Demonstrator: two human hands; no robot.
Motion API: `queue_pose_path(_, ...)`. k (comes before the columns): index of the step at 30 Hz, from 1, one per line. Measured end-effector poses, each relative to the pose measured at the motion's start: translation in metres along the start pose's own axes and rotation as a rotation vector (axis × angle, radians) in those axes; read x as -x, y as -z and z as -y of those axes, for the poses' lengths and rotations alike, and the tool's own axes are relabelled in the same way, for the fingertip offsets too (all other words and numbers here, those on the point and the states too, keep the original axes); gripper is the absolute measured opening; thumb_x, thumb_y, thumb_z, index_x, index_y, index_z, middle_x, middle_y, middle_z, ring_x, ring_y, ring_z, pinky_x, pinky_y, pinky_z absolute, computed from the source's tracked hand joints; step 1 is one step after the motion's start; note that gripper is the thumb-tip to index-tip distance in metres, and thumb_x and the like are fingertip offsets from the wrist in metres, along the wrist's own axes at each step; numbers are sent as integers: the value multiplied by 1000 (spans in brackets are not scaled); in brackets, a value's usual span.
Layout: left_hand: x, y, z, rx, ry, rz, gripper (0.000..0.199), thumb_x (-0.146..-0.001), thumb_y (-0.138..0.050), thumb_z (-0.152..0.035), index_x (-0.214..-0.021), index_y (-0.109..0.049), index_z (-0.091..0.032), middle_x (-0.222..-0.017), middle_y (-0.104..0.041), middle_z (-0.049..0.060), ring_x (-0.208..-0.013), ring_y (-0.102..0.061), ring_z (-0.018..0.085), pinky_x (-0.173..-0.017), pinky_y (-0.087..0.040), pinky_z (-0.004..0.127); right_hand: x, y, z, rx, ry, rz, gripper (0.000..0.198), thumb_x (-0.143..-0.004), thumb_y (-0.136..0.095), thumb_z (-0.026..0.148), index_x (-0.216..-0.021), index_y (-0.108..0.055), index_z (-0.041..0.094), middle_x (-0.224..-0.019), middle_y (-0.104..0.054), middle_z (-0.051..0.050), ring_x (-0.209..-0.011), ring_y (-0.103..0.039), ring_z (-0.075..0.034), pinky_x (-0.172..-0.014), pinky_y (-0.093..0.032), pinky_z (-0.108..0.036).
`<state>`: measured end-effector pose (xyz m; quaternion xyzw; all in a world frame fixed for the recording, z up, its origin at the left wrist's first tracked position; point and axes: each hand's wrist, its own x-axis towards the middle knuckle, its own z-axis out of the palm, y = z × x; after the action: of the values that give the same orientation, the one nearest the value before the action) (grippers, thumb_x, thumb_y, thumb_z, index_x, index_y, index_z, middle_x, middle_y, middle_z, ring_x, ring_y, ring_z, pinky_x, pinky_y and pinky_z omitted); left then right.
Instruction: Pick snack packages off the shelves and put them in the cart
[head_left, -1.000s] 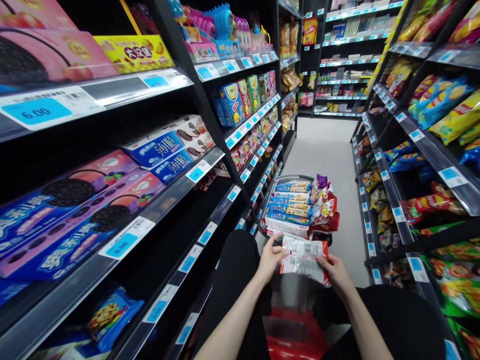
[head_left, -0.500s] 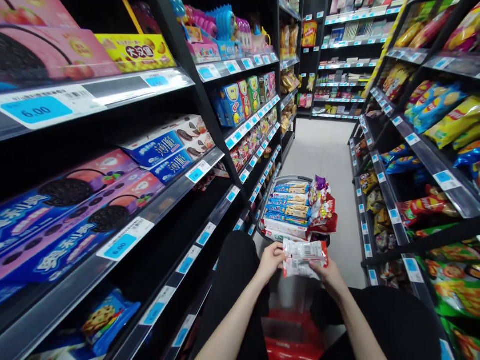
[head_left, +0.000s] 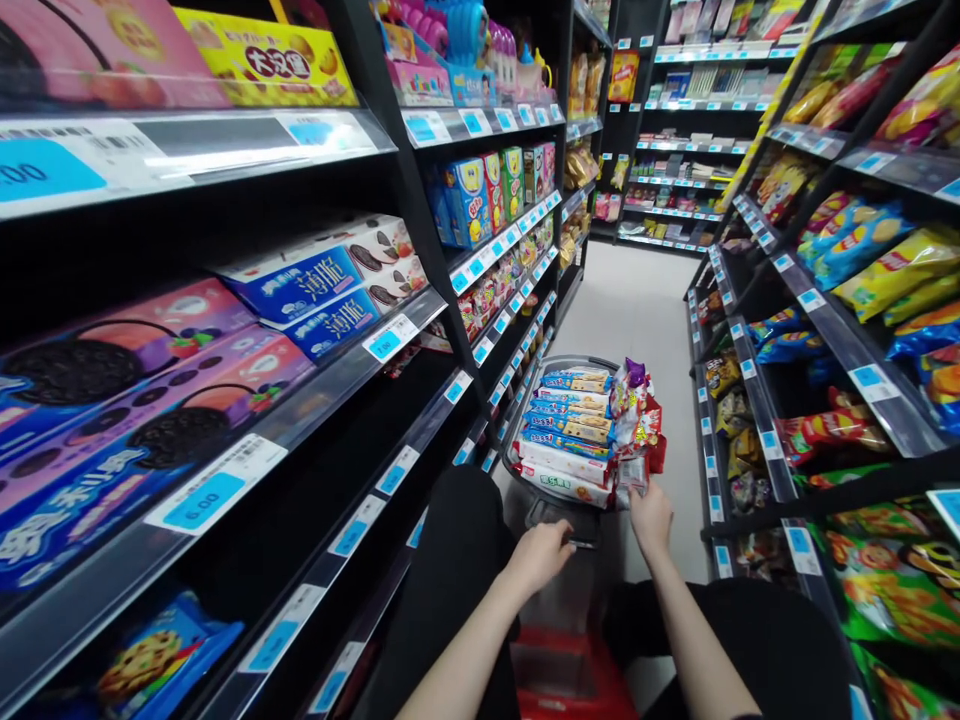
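My right hand (head_left: 651, 515) pinches a clear-and-red snack packet (head_left: 631, 472) at the near right corner of the dark shopping basket (head_left: 511, 452). The packet rests against the other bags there. My left hand (head_left: 540, 555) is just in front of the basket's near edge, beside its grey handle (head_left: 589, 532). Its fingers are loosely bent with nothing seen in them. Inside the basket, blue biscuit packs (head_left: 574, 422) lie in rows, with a white-and-red box (head_left: 562, 484) nearest me. Several shiny red and purple bags (head_left: 637, 405) are piled along the right side.
Black shelves with boxed biscuits (head_left: 307, 285) and price tags run close along my left. Chip bags (head_left: 855, 245) fill the rack on the right. Grey aisle floor (head_left: 607, 290) stretches ahead to a back shelf (head_left: 697, 135). A red plastic object (head_left: 570, 670) is between my legs.
Both hands held the packet before the basket; now the left has let go and lowered slightly. The right has carried it forward onto the basket's right corner. The view has shifted a little.
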<state>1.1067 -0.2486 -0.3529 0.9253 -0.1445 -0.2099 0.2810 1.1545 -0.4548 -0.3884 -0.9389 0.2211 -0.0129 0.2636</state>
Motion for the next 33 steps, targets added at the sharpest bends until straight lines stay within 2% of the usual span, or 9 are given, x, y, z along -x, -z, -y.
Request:
queue_pose_path(3, -1, 1, 1, -15, 7, 9, 30, -80, -48, -28, -107, -58, -19, -103, -65, 10, -99, -59, 26, -83, -45, 35, -2, -3, 2, 44, 3, 23, 36, -82, -45, 25, -112, -57, 9, -92, -66, -17, -83, -63, -26, -69, -41, -28)
queue_pose_path(5, -2, 1, 3, -29, 2, 9, 30, -80, -47, -29, -107, -58, -19, -102, -65, 10, -97, -60, 27, -82, -45, 36, -1, 8, -4, 76, -10, 35, 36, -81, -47, 28, -109, -60, 10, -88, -67, -16, -80, -63, -26, -67, -41, -29)
queue_pose_path(10, -6, -5, 4, -64, -8, 30, 29, -79, -49, -28, -105, -59, -17, -97, -66, 12, -92, -62, 29, -79, -47, 38, -20, 76, -17, 136, -106, -27, 38, -75, -54, 40, -95, -66, 10, -81, -66, -17, -79, -63, -29, -65, -43, -31)
queue_pose_path(13, -7, -7, 1, -56, -26, 45, 30, -78, -50, -28, -105, -60, -17, -97, -66, 13, -92, -62, 29, -80, -47, 40, -59, 117, -3, 103, -126, -80, 41, -73, -57, 41, -100, -65, 11, -91, -66, -16, -86, -62, -29, -69, -43, -31)
queue_pose_path(15, -7, -7, -1, -44, -26, 54, 31, -78, -50, -28, -105, -60, -16, -97, -66, 14, -92, -62, 30, -79, -47, 40, -87, 129, 12, 116, -124, -60, 40, -72, -58, 38, -101, -65, 11, -94, -66, -15, -89, -61, -29, -72, -43, -31)
queue_pose_path(17, -6, -5, -2, -35, -20, 57, 31, -78, -50, -28, -105, -60, -16, -97, -66, 14, -92, -62, 30, -78, -47, 40, -111, 128, 27, 141, -122, -35, 40, -70, -61, 35, -98, -65, 8, -93, -66, -17, -89, -61, -30, -73, -43, -32)
queue_pose_path(20, -5, -3, -3, -20, -14, 61, 32, -78, -49, -28, -106, -60, -15, -98, -65, 15, -92, -61, 31, -78, -47, 40, -129, 110, 41, 171, -119, 1, 39, -67, -63, 33, -94, -66, 6, -89, -66, -18, -84, -62, -28, -72, -44, -31)
queue_pose_path(27, -4, 0, 0, -9, 18, 63, 31, -78, -50, -27, -104, -60, -14, -97, -65, 16, -92, -61, 31, -78, -47, 40, -135, 60, 47, 258, -94, 77, 41, -66, -63, 29, -97, -65, 2, -88, -65, -21, -82, -63, -29, -66, -46, -31)
queue_pose_path(33, -3, 5, -7, -43, 22, 121, 30, -79, -48, -26, -103, -60, -13, -96, -65, 17, -92, -61, 32, -77, -47, 42, -138, 50, 51, 303, -79, 77, 41, -68, -61, 31, -97, -65, 3, -87, -65, -22, -83, -63, -28, -69, -45, -31)
